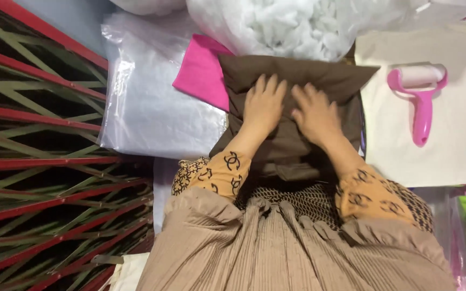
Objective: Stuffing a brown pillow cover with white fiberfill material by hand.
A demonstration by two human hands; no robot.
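Below, both flat hands, left hand and right hand, press a brown cushion beside cream cloth.

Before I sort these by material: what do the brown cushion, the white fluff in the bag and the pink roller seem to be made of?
Brown cushion: looks like matte woven fabric, creasing softly under the left hand and right hand. White fluff: probably fibre stuffing, clumpy and cottony inside a clear plastic bag. Pink roller: smooth, likely moulded plastic handle; its pale drum may be paper.

A cream cloth surface carries a pink lint roller.
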